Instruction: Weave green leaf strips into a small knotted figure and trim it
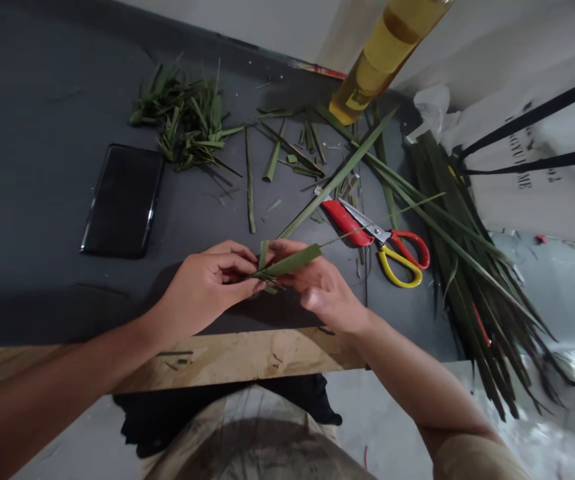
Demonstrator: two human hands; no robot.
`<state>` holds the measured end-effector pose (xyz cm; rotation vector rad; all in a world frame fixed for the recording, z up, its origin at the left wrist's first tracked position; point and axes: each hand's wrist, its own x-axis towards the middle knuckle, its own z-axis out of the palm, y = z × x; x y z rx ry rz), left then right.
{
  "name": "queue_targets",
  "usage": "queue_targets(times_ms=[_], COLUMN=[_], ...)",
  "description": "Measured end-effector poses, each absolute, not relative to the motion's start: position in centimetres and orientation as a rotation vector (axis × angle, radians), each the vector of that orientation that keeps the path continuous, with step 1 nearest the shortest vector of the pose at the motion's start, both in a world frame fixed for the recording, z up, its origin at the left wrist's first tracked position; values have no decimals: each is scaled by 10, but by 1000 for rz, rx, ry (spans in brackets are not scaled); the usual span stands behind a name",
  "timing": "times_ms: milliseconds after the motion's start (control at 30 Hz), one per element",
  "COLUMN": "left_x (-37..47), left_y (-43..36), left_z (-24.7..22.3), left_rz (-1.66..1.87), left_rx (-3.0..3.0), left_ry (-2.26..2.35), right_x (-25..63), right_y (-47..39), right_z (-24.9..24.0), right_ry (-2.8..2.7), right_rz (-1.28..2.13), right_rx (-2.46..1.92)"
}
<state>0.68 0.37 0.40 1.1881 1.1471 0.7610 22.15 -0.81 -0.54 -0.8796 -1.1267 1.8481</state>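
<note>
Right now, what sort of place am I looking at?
Probably a small craft workspace, though I can't be sure: the left hand holds a green leaf strip over a dark tabletop, with scissors and a bundle of long leaves to the right.

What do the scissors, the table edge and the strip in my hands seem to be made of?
Scissors: blades look like bright metal, silvery and gleaming; handles probably smooth plastic, evenly red and yellow. Table edge: likely bare wood, from its pale, blotchy grain. Strip: apparently plant leaf, flat, green and dull.
</note>
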Motion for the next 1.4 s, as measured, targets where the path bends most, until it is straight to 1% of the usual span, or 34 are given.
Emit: queue_targets(times_ms=[200, 500, 600, 700, 800, 1000, 1133, 1200, 1333, 1400], left_x=[7, 3, 5, 7, 9, 8, 9, 10, 11, 9], left_y=[4, 5, 4, 2, 0, -5, -3, -2, -2, -4], left_z=[6, 8, 7, 8, 9, 7, 9, 12, 14, 13], left_rz=[684, 658, 697, 756, 768, 813, 798, 792, 818, 874], left_rx=[1241, 1505, 1450, 1235, 1108, 1188, 1173, 1146, 1113, 1185], left_ry=[1101, 1086, 1091, 1117, 1130, 1131, 1154, 1142, 1056, 1051], right_x=[217, 214, 213, 213, 213, 213, 212, 212, 212, 212], right_y=[-5, -7, -8, -8, -9, -12, -14, -14, -13, -11], right_z=[-5, -6, -6, -5, -5, -5, -4, -5, -10, -11], right_ry=[-1438, -1417, -1397, -1325, -1276, -1250, -1266, -1199, -941, -841], right_rz=[1592, 1486, 1439, 1425, 1429, 1565, 1565, 1589, 1745, 1770], right_rx=[-997, -1078, -1104, -1152, -1169, -1152, -1167, -1204, -1221, -1199])
